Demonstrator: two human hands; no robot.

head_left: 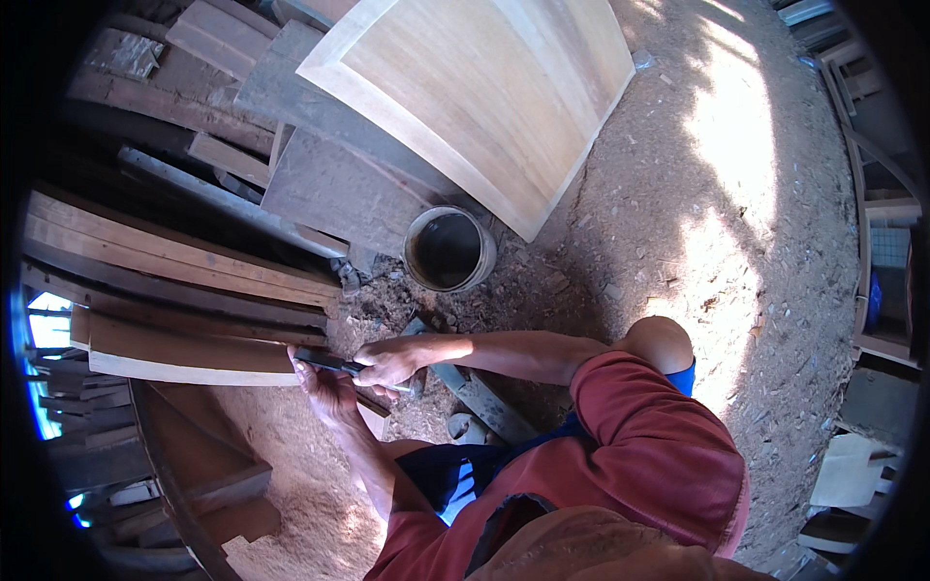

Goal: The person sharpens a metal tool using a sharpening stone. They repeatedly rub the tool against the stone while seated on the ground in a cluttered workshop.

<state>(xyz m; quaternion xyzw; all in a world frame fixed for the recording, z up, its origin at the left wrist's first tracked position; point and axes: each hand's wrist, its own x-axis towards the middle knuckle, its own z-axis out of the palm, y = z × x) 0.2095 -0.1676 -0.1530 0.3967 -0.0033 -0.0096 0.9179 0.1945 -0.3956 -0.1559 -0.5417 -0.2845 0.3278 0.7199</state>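
My left hand (331,395) is closed around the outer end of a short, dark, narrow bar (325,361), with fingertips showing beside it. Against the bar's inner end, my right hand (386,362) is closed, fingers bent over it. A thin, pale strip (398,388) sticks out below the right fingers; its kind is too small to make out. Both hands meet just beside the end of a long wooden board (194,363) on the left. The undersides of my fingers are hidden.
Ahead stands a round bucket (447,250) with dark contents. Beyond it leans a large framed wooden panel (484,87). Stacked planks (184,254) lie to the left. A grey wooden piece (489,402) lies on the debris-strewn ground near my legs. More frames (886,208) stand far right.
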